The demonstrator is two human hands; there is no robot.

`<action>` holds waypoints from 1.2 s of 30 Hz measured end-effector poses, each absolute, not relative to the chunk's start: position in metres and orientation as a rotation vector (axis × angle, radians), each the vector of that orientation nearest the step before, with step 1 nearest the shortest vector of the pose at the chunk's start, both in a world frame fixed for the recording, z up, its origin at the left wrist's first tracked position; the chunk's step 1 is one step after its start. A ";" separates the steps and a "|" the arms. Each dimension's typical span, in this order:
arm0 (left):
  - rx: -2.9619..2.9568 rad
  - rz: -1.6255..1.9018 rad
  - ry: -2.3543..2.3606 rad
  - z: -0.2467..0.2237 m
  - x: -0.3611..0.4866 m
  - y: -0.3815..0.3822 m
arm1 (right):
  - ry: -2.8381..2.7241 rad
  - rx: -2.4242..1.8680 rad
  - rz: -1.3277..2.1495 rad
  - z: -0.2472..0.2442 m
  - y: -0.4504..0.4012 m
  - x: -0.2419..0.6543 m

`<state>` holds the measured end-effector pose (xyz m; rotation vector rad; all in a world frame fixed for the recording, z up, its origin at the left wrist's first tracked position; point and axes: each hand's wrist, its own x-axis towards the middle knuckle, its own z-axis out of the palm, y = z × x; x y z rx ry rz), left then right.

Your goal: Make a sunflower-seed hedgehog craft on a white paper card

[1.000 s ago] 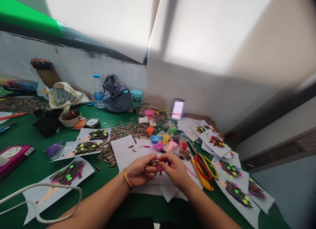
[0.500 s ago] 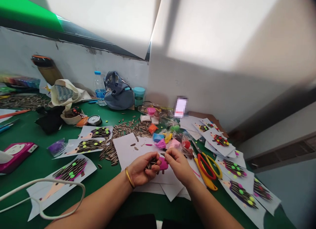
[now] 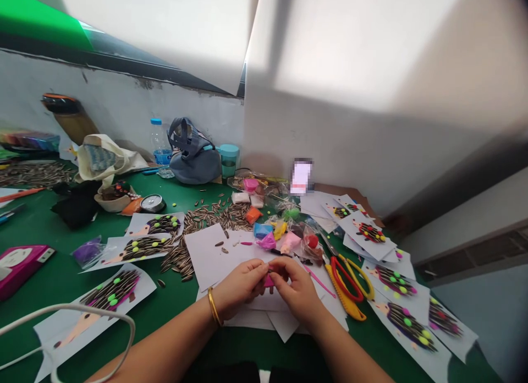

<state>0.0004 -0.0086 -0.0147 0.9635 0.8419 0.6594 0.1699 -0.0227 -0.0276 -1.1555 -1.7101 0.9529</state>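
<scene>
My left hand [image 3: 242, 286], with a gold bangle at the wrist, is curled closed over the white paper; the sunflower seeds cupped in it half a second ago are now mostly hidden by its fingers. Its fingertips meet those of my right hand [image 3: 296, 288], which pinches a dark sunflower seed [image 3: 270, 271]. Just beneath the fingers, part of a magenta clay shape [image 3: 269, 282] shows on the sheet [image 3: 208, 256]. A thin pink clay strip [image 3: 319, 281] lies right of my right hand. Behind the hands spreads a pile of loose sunflower seeds [image 3: 179, 259].
Red-handled scissors [image 3: 345, 278] and a yellow cutter [image 3: 344, 295] lie to the right, beside finished seed hedgehog pictures [image 3: 396, 281]. More hedgehog pictures [image 3: 111, 289] lie left, near a white cable [image 3: 131, 322]. Bagged coloured clay [image 3: 266, 240] and a blue bag [image 3: 193, 163] stand behind.
Both hands have come together and lowered over the magenta clay. My left hand has turned, so its seeds no longer show. The view has shifted slightly right.
</scene>
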 end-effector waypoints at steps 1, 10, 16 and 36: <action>0.967 0.664 0.837 -0.014 0.000 -0.008 | -1.754 -1.130 0.888 -0.028 -0.023 0.171; 0.893 0.646 0.836 -0.011 0.004 -0.013 | -1.911 -1.062 0.634 -0.022 -0.023 0.173; 0.848 0.622 0.837 -0.010 0.005 -0.013 | -1.945 -1.074 0.549 -0.022 -0.024 0.173; 0.813 0.667 0.840 -0.011 0.006 -0.013 | -1.963 -1.107 0.489 -0.021 -0.026 0.171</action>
